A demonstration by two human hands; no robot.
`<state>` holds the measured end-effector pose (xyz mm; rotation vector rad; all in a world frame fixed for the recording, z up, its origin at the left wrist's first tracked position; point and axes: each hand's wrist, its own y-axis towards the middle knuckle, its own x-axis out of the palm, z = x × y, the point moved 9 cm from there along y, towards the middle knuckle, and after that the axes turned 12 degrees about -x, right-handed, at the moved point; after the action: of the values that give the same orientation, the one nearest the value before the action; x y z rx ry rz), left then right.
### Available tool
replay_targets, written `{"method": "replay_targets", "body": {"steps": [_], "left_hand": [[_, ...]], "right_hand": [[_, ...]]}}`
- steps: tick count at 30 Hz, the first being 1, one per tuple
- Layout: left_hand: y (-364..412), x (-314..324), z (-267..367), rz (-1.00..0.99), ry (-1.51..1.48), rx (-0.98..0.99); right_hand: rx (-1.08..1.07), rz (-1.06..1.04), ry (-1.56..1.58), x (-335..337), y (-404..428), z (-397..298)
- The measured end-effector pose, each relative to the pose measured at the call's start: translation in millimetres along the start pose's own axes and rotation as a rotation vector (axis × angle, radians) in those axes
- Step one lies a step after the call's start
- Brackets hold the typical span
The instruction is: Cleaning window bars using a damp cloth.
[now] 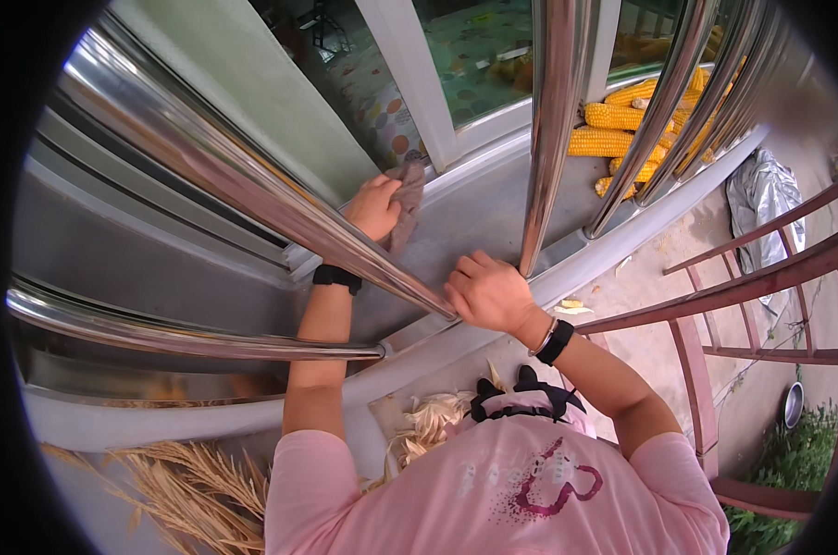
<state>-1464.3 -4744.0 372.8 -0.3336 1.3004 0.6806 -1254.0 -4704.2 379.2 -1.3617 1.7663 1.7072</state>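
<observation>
Reaching between two shiny metal bars, my left hand presses a greyish-brown cloth against the lower corner of the window frame. Its fingers bend over the cloth's edge. My right hand rests on the metal bottom rail at the outer edge of the sill, fingers curled between the feet of two bars. Whether those fingers grip the rail is hidden. One metal bar crosses in front of my left wrist, and another bar passes over my left forearm.
Yellow corn cobs lie piled on the sill behind bars at the right. A reddish metal railing stands to my right, near a silver sheet. Dry corn husks lie by my feet, and dried stalks at lower left.
</observation>
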Motion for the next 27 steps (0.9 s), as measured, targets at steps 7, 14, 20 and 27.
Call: {"method": "replay_targets", "body": {"steps": [7,14,20,27], "left_hand": [[-26,-20,-85,-0.29,0.177,-0.484],[-1,-18,16,0.177,-0.08,0.026],[-6,-16,33,0.211,0.016,0.075],[6,-26,22,0.326,-0.313,0.148]], "right_hand": [[-0.012,0.047,0.005,-3,0,1],[-0.019,0.023,-0.016,-3,1,1],[-0.001,0.018,-0.026,-4,1,2],[-0.012,0.023,-0.025,-3,2,-1]]}}
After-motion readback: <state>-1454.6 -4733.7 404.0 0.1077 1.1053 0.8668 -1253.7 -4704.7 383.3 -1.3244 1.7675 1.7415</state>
